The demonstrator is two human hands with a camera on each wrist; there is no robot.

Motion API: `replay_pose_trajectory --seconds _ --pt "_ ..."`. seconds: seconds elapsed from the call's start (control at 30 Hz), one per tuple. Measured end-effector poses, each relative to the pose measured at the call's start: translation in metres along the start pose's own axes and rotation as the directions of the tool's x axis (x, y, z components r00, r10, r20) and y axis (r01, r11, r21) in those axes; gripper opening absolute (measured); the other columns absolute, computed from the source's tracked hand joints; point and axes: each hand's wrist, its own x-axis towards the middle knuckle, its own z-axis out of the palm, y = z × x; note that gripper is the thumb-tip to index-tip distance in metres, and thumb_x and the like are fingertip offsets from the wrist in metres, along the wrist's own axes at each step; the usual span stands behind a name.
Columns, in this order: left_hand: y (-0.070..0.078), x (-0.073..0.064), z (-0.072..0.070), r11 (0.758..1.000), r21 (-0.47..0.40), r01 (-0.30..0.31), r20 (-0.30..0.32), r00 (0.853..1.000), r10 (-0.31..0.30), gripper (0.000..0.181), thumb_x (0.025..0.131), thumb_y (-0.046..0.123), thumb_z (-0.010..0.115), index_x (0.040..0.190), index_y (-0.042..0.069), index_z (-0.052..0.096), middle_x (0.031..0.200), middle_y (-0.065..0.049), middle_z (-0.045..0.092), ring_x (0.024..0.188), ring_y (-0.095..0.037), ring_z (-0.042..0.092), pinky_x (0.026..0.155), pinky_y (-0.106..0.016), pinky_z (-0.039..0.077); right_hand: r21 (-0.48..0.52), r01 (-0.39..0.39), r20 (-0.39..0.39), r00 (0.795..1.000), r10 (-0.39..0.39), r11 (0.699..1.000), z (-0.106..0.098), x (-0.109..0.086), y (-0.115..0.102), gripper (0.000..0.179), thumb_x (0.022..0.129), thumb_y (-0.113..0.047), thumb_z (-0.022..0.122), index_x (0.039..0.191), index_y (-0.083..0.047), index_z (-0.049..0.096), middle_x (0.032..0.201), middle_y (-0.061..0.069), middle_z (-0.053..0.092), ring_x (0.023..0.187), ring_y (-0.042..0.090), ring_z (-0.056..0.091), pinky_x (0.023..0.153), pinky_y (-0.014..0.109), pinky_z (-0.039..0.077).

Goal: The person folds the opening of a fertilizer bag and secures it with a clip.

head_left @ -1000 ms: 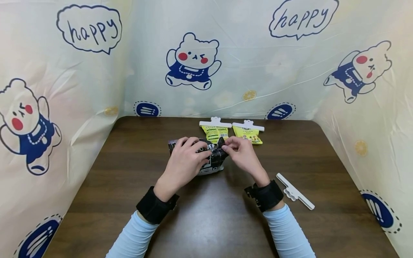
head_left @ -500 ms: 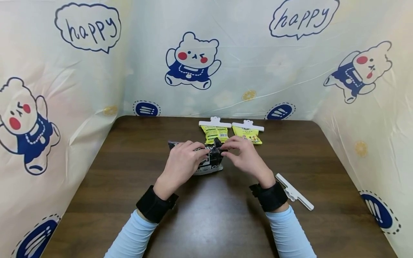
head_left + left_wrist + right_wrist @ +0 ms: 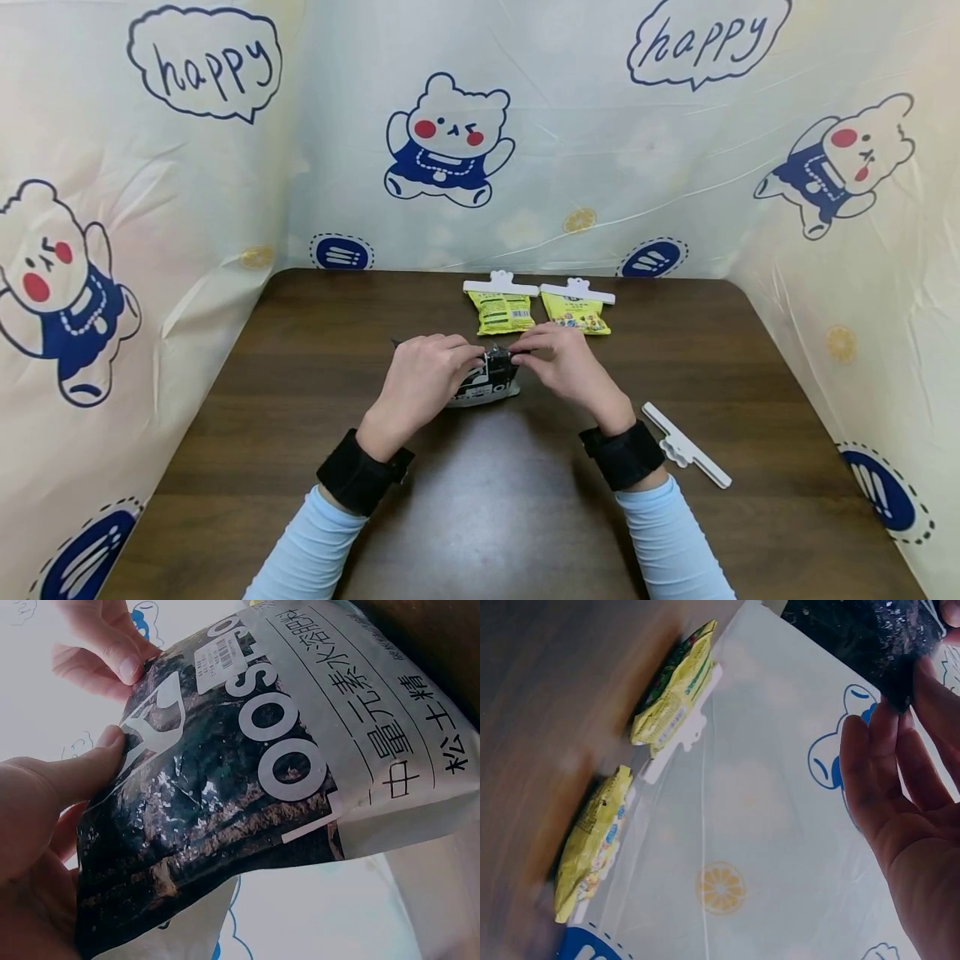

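A black and white plastic bag (image 3: 487,385) with large white letters and Chinese print stands on the table in front of both hands. My left hand (image 3: 422,375) pinches its top edge on the left, thumb on the printed face, as the left wrist view shows on the bag's dark upper part (image 3: 202,772). At the top right corner my right hand (image 3: 573,367) pinches the dark edge between thumb and fingers; that corner (image 3: 896,682) shows in the right wrist view. In the head view my left hand hides much of the bag's left side.
Two small yellow packets (image 3: 504,314) (image 3: 577,315) lie at the back of the brown table (image 3: 300,400), each with a white sealing clip (image 3: 501,288) across its top. A loose white sealing clip (image 3: 686,446) lies beside the right wrist. Printed cloth (image 3: 337,125) surrounds the table.
The bag's top edge has come down and sits lower between the hands. My left fingers have drawn together along it. My right hand has shifted slightly nearer and to the right.
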Motion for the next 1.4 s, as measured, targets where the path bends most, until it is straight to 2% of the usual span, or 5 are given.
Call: replay_pose_trajectory --seconds 0.4,0.63,0.9,1.1,1.4 --pt "-0.017 -0.003 -0.010 0.994 -0.108 -0.021 0.068 0.997 0.028 0.020 0.089 0.027 0.084 0.104 0.013 0.084 0.091 -0.001 0.082 0.078 -0.015 0.076 0.059 -0.035 0.059 0.090 0.014 0.012 1.000 -0.015 0.996 0.002 -0.001 0.011 0.010 0.089 0.002 0.080 0.095 -0.005 0.083 0.093 0.013 0.081 0.090 0.026 0.074 0.077 0.056 0.062" --pt "-0.021 -0.005 -0.011 0.993 -0.116 -0.034 0.055 0.998 0.041 0.010 0.091 0.023 0.082 0.094 0.014 0.085 0.085 0.000 0.082 0.074 -0.015 0.075 0.056 -0.034 0.058 0.128 -0.009 0.041 0.999 0.004 0.992 0.002 -0.003 0.012 0.008 0.090 -0.003 0.081 0.094 -0.010 0.084 0.089 0.006 0.081 0.085 0.019 0.073 0.073 0.046 0.059" --pt "-0.021 -0.006 -0.011 0.993 -0.106 -0.045 0.042 0.998 0.050 0.008 0.092 0.023 0.082 0.091 0.015 0.084 0.082 0.002 0.081 0.071 -0.015 0.074 0.053 -0.034 0.056 0.158 0.005 0.026 1.000 -0.009 0.987 0.007 -0.002 0.013 0.007 0.091 -0.004 0.080 0.090 -0.010 0.083 0.085 0.006 0.079 0.078 0.018 0.070 0.067 0.047 0.056" --pt "-0.019 -0.004 -0.010 0.994 -0.105 -0.033 0.039 0.999 0.037 0.009 0.093 0.024 0.080 0.091 0.015 0.084 0.081 0.003 0.079 0.070 -0.016 0.073 0.052 -0.034 0.053 0.171 -0.024 0.029 0.999 0.020 0.985 0.005 -0.002 0.013 0.006 0.092 -0.006 0.079 0.092 -0.012 0.082 0.087 0.004 0.077 0.082 0.017 0.068 0.071 0.051 0.057" --pt "-0.015 -0.003 -0.010 0.994 -0.107 -0.011 0.048 0.999 0.016 0.010 0.093 0.024 0.080 0.092 0.015 0.084 0.081 0.002 0.079 0.071 -0.017 0.073 0.053 -0.036 0.054 0.197 0.026 0.028 0.999 -0.032 0.980 0.011 0.000 0.008 0.009 0.092 -0.010 0.081 0.100 -0.013 0.079 0.097 0.005 0.076 0.092 0.018 0.067 0.077 0.050 0.058"
